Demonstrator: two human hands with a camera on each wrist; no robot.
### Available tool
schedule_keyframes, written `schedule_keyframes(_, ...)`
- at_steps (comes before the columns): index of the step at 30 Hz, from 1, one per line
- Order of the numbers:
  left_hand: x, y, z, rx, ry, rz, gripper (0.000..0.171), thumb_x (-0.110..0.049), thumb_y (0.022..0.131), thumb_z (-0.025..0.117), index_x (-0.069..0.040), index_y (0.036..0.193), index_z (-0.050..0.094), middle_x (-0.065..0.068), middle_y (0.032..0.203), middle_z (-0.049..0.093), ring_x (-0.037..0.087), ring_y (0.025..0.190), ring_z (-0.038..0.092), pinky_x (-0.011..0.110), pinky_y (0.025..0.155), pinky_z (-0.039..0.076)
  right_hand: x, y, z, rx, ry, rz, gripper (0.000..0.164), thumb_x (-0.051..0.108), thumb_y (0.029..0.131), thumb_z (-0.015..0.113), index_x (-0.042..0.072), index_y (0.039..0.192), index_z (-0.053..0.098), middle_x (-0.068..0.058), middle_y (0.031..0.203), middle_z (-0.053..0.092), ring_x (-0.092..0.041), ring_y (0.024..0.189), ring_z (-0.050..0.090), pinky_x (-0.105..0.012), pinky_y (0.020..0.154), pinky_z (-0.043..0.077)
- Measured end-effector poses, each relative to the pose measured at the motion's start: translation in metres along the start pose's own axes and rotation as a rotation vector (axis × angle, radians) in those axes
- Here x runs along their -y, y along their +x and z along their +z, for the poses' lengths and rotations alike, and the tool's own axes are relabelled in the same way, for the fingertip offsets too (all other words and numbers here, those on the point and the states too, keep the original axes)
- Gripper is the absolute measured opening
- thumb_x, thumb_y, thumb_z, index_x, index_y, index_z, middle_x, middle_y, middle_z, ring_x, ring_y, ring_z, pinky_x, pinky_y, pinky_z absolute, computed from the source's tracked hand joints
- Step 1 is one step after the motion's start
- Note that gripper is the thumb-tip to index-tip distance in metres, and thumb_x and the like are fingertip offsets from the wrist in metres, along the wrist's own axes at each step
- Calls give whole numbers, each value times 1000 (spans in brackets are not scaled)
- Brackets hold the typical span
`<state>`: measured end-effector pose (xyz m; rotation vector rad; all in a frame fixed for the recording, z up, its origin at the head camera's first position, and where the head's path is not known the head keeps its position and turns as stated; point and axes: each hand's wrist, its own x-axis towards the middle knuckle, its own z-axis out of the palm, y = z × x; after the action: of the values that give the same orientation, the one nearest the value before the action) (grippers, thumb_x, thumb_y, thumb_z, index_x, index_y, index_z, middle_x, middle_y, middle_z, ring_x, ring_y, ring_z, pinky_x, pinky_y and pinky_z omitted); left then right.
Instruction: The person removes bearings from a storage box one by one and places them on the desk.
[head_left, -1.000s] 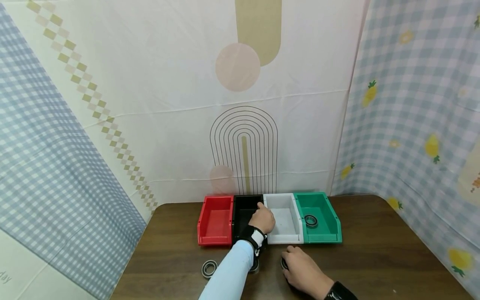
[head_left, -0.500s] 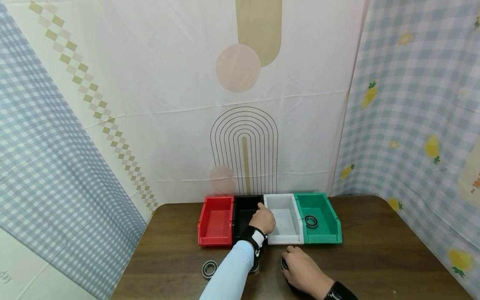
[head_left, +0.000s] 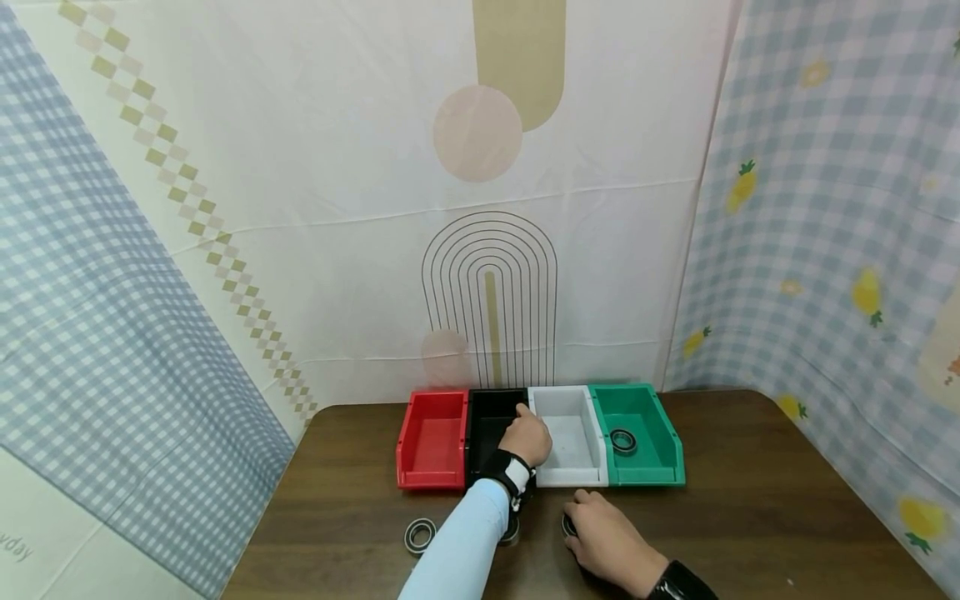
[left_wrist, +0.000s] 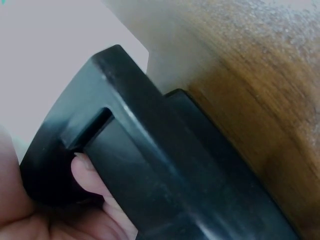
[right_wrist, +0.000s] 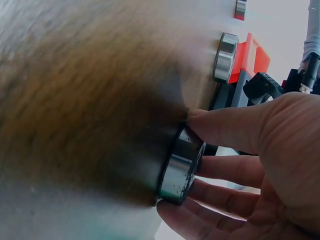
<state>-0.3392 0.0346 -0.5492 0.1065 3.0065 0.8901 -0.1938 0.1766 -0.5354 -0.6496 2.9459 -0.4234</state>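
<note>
In the head view, my left hand [head_left: 527, 440] is at the black bin [head_left: 491, 417], on the side beside the white bin [head_left: 564, 433]. The left wrist view shows that hand's fingers [left_wrist: 90, 175] curled against the black bin's wall, gripping it. My right hand [head_left: 609, 537] is on the table in front of the white bin. It pinches a steel ball bearing [right_wrist: 182, 167] between thumb and fingers, as the right wrist view shows; the bearing lies flat on the wood. Seen from above, the hand covers most of that bearing [head_left: 568, 526].
Left of the black bin stands a red bin [head_left: 432, 437]; a green bin [head_left: 648, 425] at the right holds one bearing [head_left: 622, 442]. Another bearing [head_left: 420, 537] lies on the table [head_left: 330, 508], and one more bearing [head_left: 512, 533] is partly hidden by the left sleeve.
</note>
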Motion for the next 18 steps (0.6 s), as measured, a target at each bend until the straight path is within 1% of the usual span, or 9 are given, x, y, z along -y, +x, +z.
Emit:
schedule_keyframes(3, 14, 17, 19, 10, -15, -10, 61, -27, 116, 36, 17, 156, 26, 9, 57, 58, 24, 44, 56, 36, 41, 43, 0, 0, -1, 12, 4, 6, 35, 21, 88, 86, -1, 114, 77, -3, 97, 64, -23, 92, 63, -42, 84, 57)
schedule_keyframes(5, 22, 26, 30, 14, -6, -16, 63, -31, 116, 34, 14, 158, 24, 8, 57, 57, 23, 43, 55, 36, 41, 43, 0, 1, -1, 21, 9, 12, 36, 21, 88, 86, -1, 115, 77, -3, 97, 64, -23, 92, 63, -42, 84, 57)
schedule_keyframes(7, 22, 28, 29, 35, -30, -31, 64, -31, 116, 35, 14, 159, 23, 9, 58, 59, 25, 44, 56, 38, 41, 45, 0, 1, -2, 28, 14, 18, 37, 22, 88, 86, -1, 115, 76, -3, 98, 64, -22, 92, 63, -43, 84, 57)
schedule_keyframes(8, 22, 28, 30, 26, -23, -33, 63, -32, 116, 34, 13, 159, 24, 9, 58, 59, 24, 44, 56, 38, 41, 44, 0, 2, -2, 30, 17, 21, 37, 22, 88, 86, -1, 116, 76, -3, 98, 64, -23, 93, 63, -43, 84, 57)
schedule_keyframes(9, 22, 27, 31, -2, -4, -19, 62, -31, 115, 34, 13, 157, 26, 8, 58, 59, 24, 44, 55, 37, 41, 43, 0, 2, -2, 32, 20, 23, 38, 22, 88, 86, -1, 117, 76, -4, 99, 64, -23, 93, 63, -43, 85, 57)
schedule_keyframes(11, 12, 16, 18, -24, -6, -13, 58, -27, 115, 38, 16, 153, 31, 10, 57, 60, 25, 43, 55, 37, 40, 43, 0, 2, -3, 33, 28, 23, 40, 24, 88, 87, -1, 117, 76, -4, 100, 65, -23, 94, 64, -45, 85, 57)
schedule_keyframes(14, -2, -3, -1, -80, 25, 4, 52, -23, 114, 42, 18, 146, 40, 13, 58, 60, 25, 42, 56, 36, 39, 44, -1, 2, -5, 22, 45, 5, 45, 28, 88, 87, -2, 120, 75, -5, 102, 67, -24, 96, 65, -46, 85, 58)
schedule_keyframes(16, -13, -16, -15, -91, 38, -3, 50, -23, 113, 47, 19, 141, 46, 19, 63, 64, 29, 47, 61, 38, 43, 49, -1, 1, -6, -4, 53, -19, 48, 31, 88, 87, -2, 120, 75, -6, 103, 68, -24, 97, 66, -46, 85, 58)
schedule_keyframes(18, -15, -22, -20, -117, 88, 2, 51, -28, 112, 49, 17, 137, 52, 23, 73, 69, 31, 55, 67, 41, 49, 54, 0, -1, -9, -46, 53, -45, 50, 33, 88, 88, -2, 120, 75, -6, 105, 70, -23, 97, 66, -45, 84, 58)
